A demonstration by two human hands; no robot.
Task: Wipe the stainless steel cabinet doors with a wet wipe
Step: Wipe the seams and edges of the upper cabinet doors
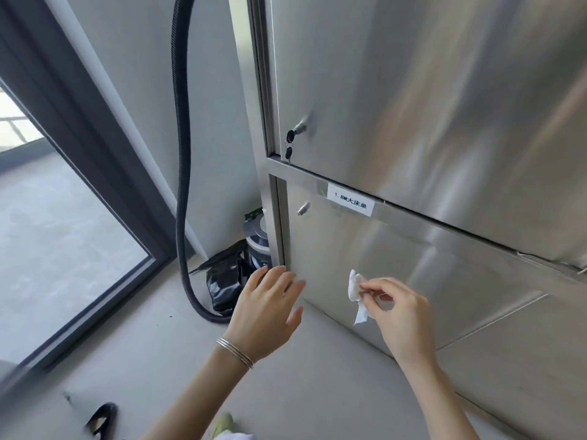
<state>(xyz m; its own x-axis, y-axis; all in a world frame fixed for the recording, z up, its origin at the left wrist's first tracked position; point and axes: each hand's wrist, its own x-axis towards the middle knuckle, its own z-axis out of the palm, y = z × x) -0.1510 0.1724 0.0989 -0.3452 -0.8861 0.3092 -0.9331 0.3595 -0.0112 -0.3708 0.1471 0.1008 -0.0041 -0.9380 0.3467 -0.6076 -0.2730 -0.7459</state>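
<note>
1. I see the right hand (403,315) pinching a crumpled wet wipe (355,292) between thumb and fingertips, in front of the lower cabinet door (365,249). I cannot tell if the wipe touches the steel.
2. Left hand (270,308) is open with fingers straight, at that door's left edge.
3. A black hose (182,154) and a black bag (227,281) sit in the corner left of the cabinet.
</note>
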